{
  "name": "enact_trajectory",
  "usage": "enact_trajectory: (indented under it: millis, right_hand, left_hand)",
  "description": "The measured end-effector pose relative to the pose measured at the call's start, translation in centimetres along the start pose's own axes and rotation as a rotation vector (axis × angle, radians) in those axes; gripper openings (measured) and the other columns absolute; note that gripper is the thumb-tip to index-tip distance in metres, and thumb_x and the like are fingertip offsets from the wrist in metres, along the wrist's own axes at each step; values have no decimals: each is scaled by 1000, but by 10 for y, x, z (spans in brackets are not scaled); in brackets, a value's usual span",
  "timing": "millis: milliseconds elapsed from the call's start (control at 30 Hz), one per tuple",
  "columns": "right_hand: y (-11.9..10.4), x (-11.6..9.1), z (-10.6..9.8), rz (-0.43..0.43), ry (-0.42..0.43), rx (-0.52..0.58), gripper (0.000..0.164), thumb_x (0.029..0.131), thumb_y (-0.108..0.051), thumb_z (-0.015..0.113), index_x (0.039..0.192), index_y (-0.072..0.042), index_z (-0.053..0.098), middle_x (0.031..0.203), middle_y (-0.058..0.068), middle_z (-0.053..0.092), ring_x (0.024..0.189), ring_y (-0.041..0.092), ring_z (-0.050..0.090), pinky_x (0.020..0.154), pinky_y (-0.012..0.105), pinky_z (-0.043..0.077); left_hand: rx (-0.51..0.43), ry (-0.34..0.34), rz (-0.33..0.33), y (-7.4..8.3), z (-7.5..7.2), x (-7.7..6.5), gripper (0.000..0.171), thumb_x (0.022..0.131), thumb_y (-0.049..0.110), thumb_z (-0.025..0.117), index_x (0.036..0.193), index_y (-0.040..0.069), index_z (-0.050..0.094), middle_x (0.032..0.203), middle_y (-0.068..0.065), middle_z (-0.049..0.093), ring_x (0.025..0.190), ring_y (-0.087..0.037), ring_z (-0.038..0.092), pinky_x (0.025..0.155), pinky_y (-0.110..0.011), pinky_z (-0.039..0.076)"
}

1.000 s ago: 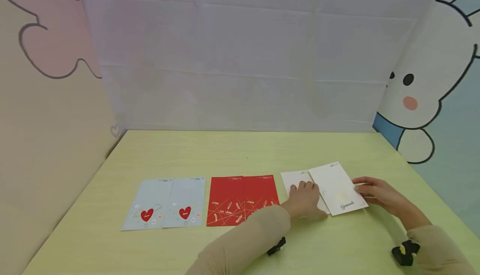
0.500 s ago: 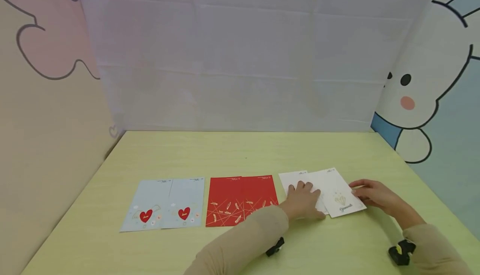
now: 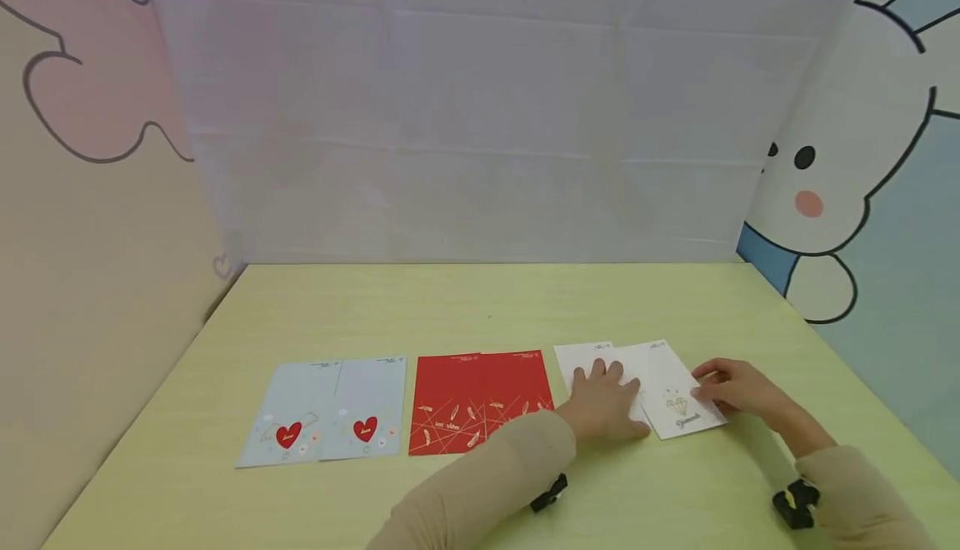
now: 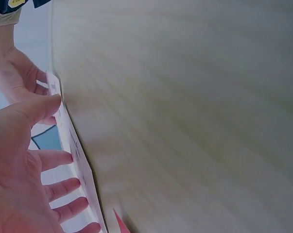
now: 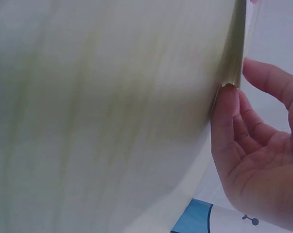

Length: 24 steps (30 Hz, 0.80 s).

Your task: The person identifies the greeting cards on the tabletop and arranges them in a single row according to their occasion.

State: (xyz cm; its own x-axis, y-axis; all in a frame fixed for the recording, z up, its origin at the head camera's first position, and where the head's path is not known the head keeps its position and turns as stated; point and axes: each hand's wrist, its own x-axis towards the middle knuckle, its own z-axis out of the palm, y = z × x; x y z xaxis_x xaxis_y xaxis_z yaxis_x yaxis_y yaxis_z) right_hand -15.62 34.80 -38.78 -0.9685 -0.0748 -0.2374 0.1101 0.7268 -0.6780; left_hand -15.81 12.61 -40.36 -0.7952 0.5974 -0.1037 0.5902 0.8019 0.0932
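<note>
Two white cards lie side by side at the right of the row in the head view. The right-hand white card (image 3: 656, 371), with a gold diamond print, is slanted and overlaps the left-hand white card (image 3: 581, 356). My left hand (image 3: 603, 400) rests over the cards where they meet, fingers spread; the left wrist view shows its straight fingertips (image 4: 63, 187) along the cards. At the slanted card's right edge is my right hand (image 3: 738, 387). In the right wrist view, its thumb and finger pinch that edge, one on each side.
Left of the white cards are two red cards (image 3: 450, 383) with gold feather prints, partly behind my left sleeve (image 3: 480, 475). Farther left lie two light-blue cards (image 3: 300, 387) with red hearts. All are on a pale wooden table (image 3: 375, 308), backed by a white sheet (image 3: 480, 158).
The slanted white card has come down flatter onto the table and turned straighter, its top edge lower. My right hand has moved slightly left with it. My left hand stays on the cards.
</note>
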Motion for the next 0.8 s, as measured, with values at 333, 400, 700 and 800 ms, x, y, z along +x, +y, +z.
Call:
enact_trajectory:
  millis: [333,400,700,800]
  right_hand:
    - [-5,0,7,-224,24,-229,51,74,-15,70,115,10,51,95,24,42,64,19,40,55,29,35]
    - [-4,0,7,-212,28,-246,53,74,-16,70,116,10,51,96,25,41,67,20,40,56,31,35]
    - [-6,0,7,-186,37,-256,55,75,-19,70,117,10,50,100,28,39,69,22,39,57,31,34]
    - [-6,0,6,-179,39,-262,55,75,-20,70,117,10,50,99,28,40,69,22,39,57,31,34]
  left_hand:
    - [-54,-39,3,-2,-2,-3,59,78,61,48,131,38,38,134,12,33,117,-15,26,93,-40,25]
    - [-68,-46,10,-2,-4,-5,59,78,60,48,132,39,37,135,12,31,118,-16,26,93,-40,25]
    - [-73,-53,58,-6,-6,-13,56,78,59,50,130,42,38,133,10,33,117,-15,27,92,-38,25]
    - [-73,-70,68,-6,-6,-14,56,78,60,50,130,43,38,134,10,32,117,-15,26,93,-38,25]
